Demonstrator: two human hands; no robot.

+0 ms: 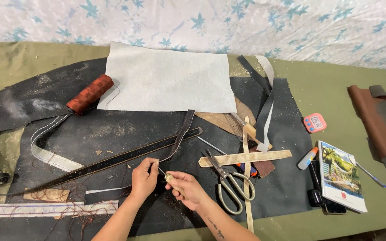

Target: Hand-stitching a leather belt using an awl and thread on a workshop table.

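Observation:
My left hand (144, 178) pinches a thin needle or thread end next to a long black stitched leather belt (112, 161) lying across a black leather mat (90, 134). My right hand (185, 187) grips a small pale-handled tool (169, 177), its thin metal tip pointing toward the left fingers. The two hands almost touch over the mat. A second dark strap (183, 134) curves up from the belt's right end.
A rust-red thread spool (89, 93) lies at the left, a white sheet (168, 80) behind. Large scissors (229, 184), pale leather strips (246, 158), a glue tube (308, 158), a pink timer (314, 122), a booklet (341, 176), a phone (322, 201) and brown leather (374, 120) lie at the right.

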